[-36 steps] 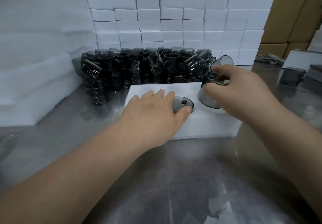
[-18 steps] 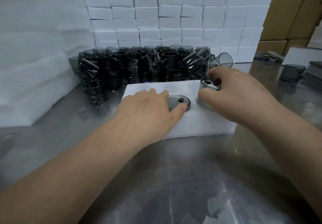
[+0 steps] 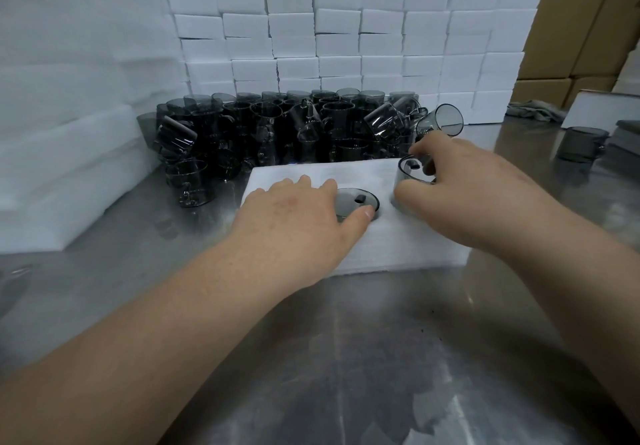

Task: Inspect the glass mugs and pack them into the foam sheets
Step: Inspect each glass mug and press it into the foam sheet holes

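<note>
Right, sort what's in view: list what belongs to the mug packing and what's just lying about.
Job: foam sheet, seated mug, second mug gripped by right hand, left hand resting on the sheet, mug pile.
Lying about: cardboard boxes, grey cloth.

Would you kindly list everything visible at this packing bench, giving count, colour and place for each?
foam sheet: one, white, table centre
seated mug: one, smoky grey, in the sheet's left hole
held mug: one, smoky grey, partly in the right hole
mug pile: many, dark grey, behind the sheet
lone mug: one, grey, table's far right
foam blocks: many, white, stacked behind
foam stack: layered, white, left
cardboard boxes: several, brown, upper right
table: one, steel grey, underneath
left hand: flat on the foam sheet, thumb by seated mug
right hand: grips the held mug
</note>
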Motion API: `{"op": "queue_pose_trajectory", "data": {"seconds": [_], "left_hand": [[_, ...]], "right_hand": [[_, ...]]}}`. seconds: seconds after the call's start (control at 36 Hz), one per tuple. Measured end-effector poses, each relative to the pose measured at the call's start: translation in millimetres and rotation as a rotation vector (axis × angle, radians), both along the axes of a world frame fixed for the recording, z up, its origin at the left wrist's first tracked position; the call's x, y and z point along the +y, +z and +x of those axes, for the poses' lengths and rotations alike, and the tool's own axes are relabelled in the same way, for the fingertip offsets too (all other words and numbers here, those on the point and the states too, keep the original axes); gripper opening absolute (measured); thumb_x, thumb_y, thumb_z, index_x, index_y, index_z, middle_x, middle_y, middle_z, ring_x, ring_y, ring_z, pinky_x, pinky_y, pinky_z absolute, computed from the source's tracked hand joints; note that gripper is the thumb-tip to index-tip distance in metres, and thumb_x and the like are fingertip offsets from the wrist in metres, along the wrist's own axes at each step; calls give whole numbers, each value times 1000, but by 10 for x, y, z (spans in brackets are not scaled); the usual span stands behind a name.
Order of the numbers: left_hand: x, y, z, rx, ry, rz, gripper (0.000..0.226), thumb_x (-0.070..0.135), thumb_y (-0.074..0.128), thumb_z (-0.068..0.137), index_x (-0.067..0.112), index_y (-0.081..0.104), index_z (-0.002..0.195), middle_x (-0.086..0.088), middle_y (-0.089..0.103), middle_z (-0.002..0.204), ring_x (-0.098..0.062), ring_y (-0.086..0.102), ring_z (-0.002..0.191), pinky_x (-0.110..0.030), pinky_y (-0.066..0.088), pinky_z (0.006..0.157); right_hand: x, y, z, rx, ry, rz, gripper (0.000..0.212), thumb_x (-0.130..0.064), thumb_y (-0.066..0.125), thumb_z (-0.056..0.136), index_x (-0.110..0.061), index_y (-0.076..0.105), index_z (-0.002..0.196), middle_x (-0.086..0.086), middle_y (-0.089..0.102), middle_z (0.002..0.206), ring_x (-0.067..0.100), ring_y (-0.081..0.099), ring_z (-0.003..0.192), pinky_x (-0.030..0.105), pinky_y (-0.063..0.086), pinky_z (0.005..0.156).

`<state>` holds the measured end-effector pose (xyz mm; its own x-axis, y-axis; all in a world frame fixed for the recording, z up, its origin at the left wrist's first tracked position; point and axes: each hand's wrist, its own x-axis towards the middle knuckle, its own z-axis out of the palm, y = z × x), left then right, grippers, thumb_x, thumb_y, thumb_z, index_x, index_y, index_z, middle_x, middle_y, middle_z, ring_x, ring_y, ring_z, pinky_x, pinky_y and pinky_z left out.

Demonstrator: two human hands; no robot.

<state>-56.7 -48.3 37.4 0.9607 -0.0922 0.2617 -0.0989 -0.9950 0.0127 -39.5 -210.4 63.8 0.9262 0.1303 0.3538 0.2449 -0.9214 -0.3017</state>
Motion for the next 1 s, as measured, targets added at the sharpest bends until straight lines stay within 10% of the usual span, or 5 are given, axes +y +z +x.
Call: {"op": "queue_pose_trajectory", "data": {"seconds": [1.0], "left_hand": [[-9,16,-5,38,15,1,71,68,13,80,28,40,132,-4,42,138,-20,36,128,-37,31,98]], "right_hand": [[-9,-7,4,-85,-89,-34,53,-54,47,68,-27,49,114,-1,56,99,19,44,82,30,31,64]]}}
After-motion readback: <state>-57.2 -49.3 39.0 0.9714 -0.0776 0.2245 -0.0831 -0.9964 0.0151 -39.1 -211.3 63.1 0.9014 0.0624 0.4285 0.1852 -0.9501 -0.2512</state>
